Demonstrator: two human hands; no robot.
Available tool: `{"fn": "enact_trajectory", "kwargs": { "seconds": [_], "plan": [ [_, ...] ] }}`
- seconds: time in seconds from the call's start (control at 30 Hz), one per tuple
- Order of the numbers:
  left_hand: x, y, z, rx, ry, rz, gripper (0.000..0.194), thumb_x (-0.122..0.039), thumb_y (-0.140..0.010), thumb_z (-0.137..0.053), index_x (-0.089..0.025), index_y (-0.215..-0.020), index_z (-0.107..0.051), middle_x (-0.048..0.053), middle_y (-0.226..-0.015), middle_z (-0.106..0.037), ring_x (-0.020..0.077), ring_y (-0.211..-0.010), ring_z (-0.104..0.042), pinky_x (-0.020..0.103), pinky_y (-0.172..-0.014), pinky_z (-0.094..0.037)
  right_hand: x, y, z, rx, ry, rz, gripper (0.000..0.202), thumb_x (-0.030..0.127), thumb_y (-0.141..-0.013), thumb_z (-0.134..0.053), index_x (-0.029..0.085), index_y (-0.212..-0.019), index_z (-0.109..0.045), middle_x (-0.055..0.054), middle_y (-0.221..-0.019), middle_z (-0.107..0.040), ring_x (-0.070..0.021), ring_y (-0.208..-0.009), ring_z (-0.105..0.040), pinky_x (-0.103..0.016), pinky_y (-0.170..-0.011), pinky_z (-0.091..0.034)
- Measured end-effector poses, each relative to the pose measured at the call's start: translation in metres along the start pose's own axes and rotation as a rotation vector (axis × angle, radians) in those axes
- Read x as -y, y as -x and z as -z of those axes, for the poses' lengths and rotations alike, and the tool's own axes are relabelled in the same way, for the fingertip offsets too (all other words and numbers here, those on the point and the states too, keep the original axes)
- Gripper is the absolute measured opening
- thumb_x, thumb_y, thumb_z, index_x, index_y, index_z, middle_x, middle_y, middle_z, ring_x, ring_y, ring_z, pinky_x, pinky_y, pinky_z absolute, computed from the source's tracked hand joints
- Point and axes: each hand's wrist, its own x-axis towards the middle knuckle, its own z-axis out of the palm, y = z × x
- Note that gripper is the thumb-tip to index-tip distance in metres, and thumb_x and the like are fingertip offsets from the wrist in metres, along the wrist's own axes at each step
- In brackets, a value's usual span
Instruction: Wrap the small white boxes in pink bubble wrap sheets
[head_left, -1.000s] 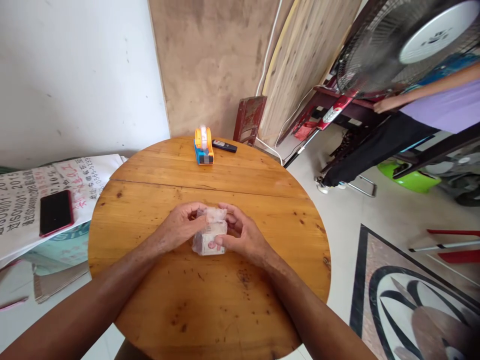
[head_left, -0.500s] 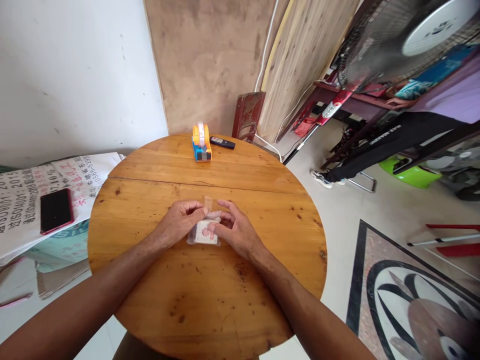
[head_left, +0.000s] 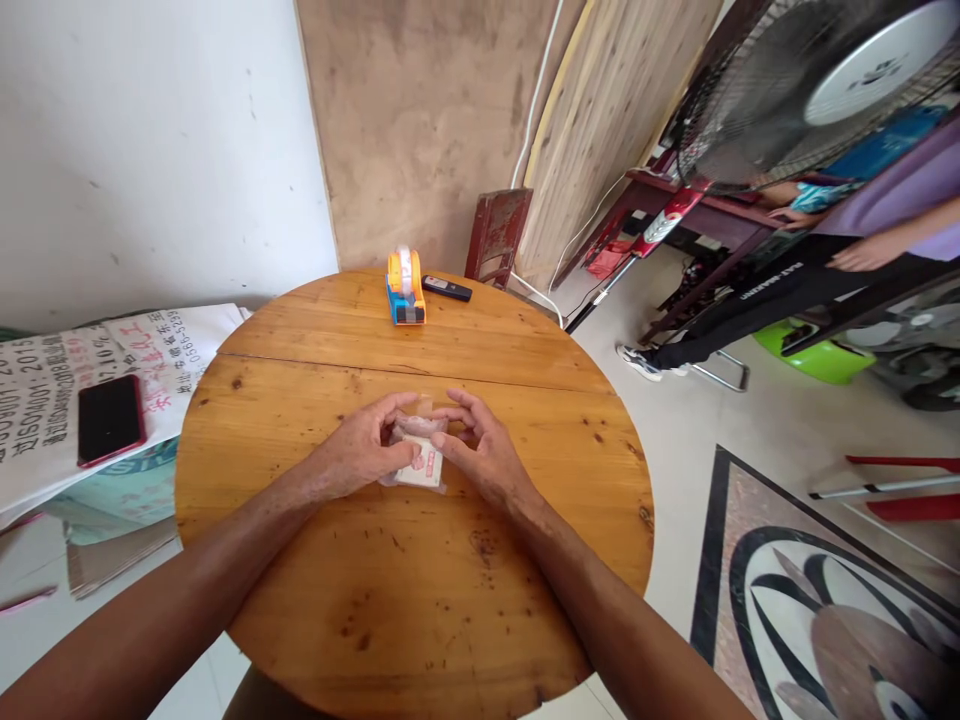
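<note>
A small white box with red print (head_left: 429, 470) lies on the round wooden table (head_left: 420, 570), inside a clear plastic bag (head_left: 421, 425). The bag's open-looking top end is crumpled at the far side of the box, and a strip that looks like clear tape (head_left: 425, 403) sticks up there. My left hand (head_left: 360, 448) is closed round the left side, its thumb pressing on the box's face. On the right side, my right hand (head_left: 486, 450) grips the bag with its thumb near the box's upper corner and its fingers behind, partly hidden.
An orange and blue tape dispenser (head_left: 406, 290) and a black remote-like object (head_left: 447, 288) are at the table's far edge. Left of the table, a phone (head_left: 111, 420) rests on printed sacking. A standing fan (head_left: 817, 90) and a person in a purple top (head_left: 892, 215) are to the right.
My left hand has let go of the bag's top end, and its thumb now lies on the box. The top end has tipped lower. The person's arm at right has come into view.
</note>
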Motion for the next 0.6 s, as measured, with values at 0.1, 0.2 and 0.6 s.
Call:
{"fn": "enact_trajectory", "kwargs": {
  "seconds": [0.1, 0.2, 0.6],
  "plan": [
    [-0.001, 0.000, -0.001, -0.009, -0.006, 0.009, 0.082, -0.023, -0.065, -0.068, -0.016, -0.141, -0.040, 0.006, -0.104, -0.066, 0.0162, -0.078, -0.064, 0.024, -0.059, -0.049, 0.010, -0.010, -0.001, 0.018, -0.093, -0.051, 0.064, 0.042, -0.071, -0.077, 0.021, -0.125, -0.049, -0.007, -0.107, -0.069, -0.0207, -0.095, -0.065, -0.037, -0.085, -0.050],
    [-0.003, 0.001, -0.001, 0.020, -0.008, -0.019, 0.080, -0.021, -0.066, -0.066, -0.018, -0.141, -0.040, 0.004, -0.099, -0.066, 0.0161, -0.080, -0.063, 0.024, -0.062, -0.049, 0.023, -0.024, -0.004, 0.005, -0.205, -0.082, 0.059, 0.035, -0.069, -0.078, 0.020, -0.119, -0.051, -0.002, -0.092, -0.069, -0.0158, -0.081, -0.065, -0.033, -0.080, -0.050],
    [-0.001, -0.004, 0.007, 0.081, 0.056, -0.008, 0.056, -0.028, -0.073, -0.067, -0.015, -0.126, -0.055, 0.006, -0.099, -0.068, 0.0158, -0.078, -0.064, 0.025, -0.065, -0.048, 0.031, -0.010, -0.010, -0.044, 0.061, 0.269, 0.020, 0.023, -0.081, -0.063, 0.022, -0.100, -0.061, 0.000, -0.082, -0.063, -0.0139, -0.076, -0.060, -0.031, -0.077, -0.050]
  ]
}}
